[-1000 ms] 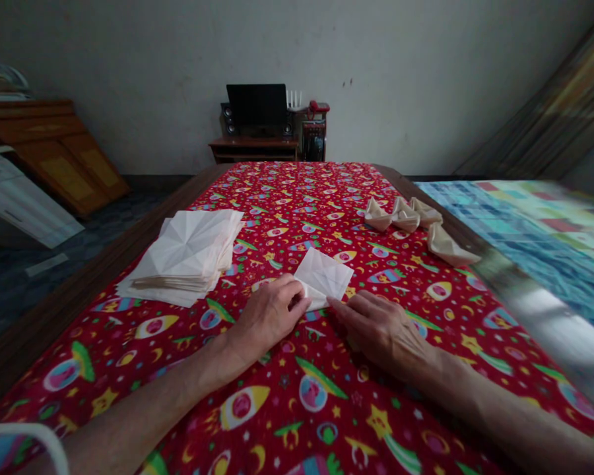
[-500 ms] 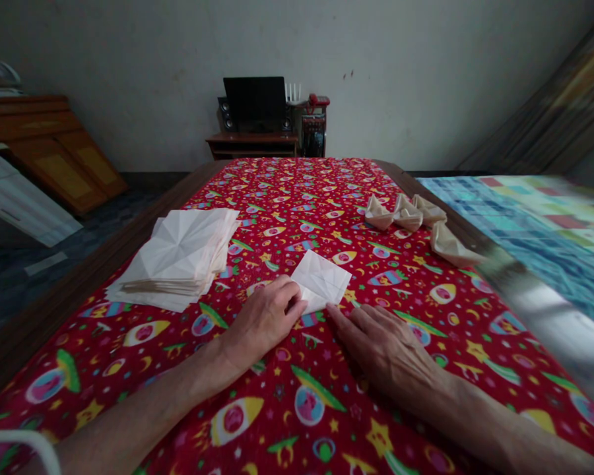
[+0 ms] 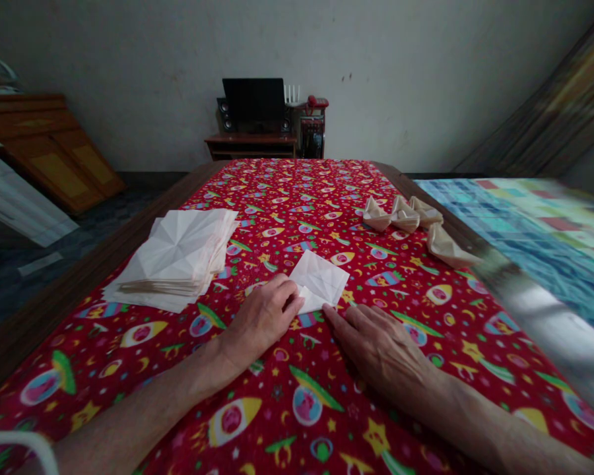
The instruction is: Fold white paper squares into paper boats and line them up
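Note:
A small creased white paper square (image 3: 323, 279) lies on the red patterned tablecloth (image 3: 297, 396) in front of me. My left hand (image 3: 263, 316) rests with curled fingers pinching the paper's near left corner. Beside it, my right hand (image 3: 376, 343) lies flat on the cloth, fingers stretched out, fingertips just at the paper's near edge and holding nothing.
A stack of creased white sheets (image 3: 178, 257) sits to the left. Several folded beige paper boats (image 3: 416, 224) lie at the right, near the table's wooden edge. A colourful mat (image 3: 534, 231) lies right of the table. A desk with a monitor (image 3: 255, 99) stands at the far wall.
Both hands and the paper have stayed almost still; only the camera view shifted slightly. The right fingertips have slipped a little back from the paper's edge.

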The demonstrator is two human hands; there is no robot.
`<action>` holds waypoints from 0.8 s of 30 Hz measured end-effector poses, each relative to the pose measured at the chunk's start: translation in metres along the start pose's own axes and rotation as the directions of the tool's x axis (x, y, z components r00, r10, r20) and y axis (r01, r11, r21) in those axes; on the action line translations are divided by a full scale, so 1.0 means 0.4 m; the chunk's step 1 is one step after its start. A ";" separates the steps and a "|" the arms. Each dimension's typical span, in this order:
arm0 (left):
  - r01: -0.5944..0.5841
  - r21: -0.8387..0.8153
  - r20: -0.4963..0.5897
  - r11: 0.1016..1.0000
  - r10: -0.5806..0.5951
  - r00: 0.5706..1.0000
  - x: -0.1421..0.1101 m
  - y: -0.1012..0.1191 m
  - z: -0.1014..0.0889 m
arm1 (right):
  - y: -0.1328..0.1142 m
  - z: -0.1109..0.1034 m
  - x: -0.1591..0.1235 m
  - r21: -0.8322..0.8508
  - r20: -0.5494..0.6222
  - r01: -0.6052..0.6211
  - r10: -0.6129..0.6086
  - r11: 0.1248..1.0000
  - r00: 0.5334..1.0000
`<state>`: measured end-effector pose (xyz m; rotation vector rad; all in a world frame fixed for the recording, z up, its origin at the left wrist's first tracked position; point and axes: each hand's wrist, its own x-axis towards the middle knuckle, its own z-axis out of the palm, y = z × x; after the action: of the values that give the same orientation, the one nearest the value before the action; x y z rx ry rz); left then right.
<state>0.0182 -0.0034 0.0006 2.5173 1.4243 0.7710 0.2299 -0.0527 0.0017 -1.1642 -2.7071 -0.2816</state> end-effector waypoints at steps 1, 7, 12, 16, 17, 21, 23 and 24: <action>0.001 0.000 0.002 1.000 -0.001 1.000 0.001 0.001 -0.001 | 0.000 -0.001 0.000 -0.001 0.001 -0.002 0.002 1.000 1.000; 0.009 -0.011 0.012 1.000 -0.009 1.000 0.004 0.000 0.000 | 0.000 -0.003 0.000 0.013 0.022 -0.016 0.016 1.000 1.000; 0.002 -0.004 -0.002 1.000 -0.002 1.000 0.004 -0.002 0.003 | 0.000 -0.003 0.002 0.020 0.025 -0.012 0.012 1.000 1.000; 0.005 -0.005 0.004 1.000 -0.005 1.000 0.006 -0.001 0.001 | -0.002 -0.006 0.005 0.016 0.022 -0.014 0.014 1.000 1.000; 0.007 -0.010 0.007 1.000 -0.007 1.000 0.006 -0.001 0.001 | -0.002 -0.007 0.006 0.015 0.023 -0.014 0.014 1.000 1.000; 0.020 -0.017 0.019 1.000 -0.020 1.000 0.006 -0.003 0.003 | -0.002 -0.008 0.006 -0.004 0.027 -0.025 0.026 1.000 0.999; 0.024 -0.014 0.018 1.000 -0.024 1.000 0.007 -0.003 0.003 | -0.001 -0.007 0.005 -0.009 0.024 -0.024 0.025 1.000 0.999; 0.027 -0.012 0.018 1.000 -0.027 0.999 0.007 -0.003 0.003 | -0.001 -0.007 0.005 -0.009 0.023 -0.022 0.022 1.000 0.999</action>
<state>0.0191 -0.0001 0.0002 2.4843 1.4402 0.7488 0.2285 -0.0525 0.0048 -1.2067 -2.7135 -0.2787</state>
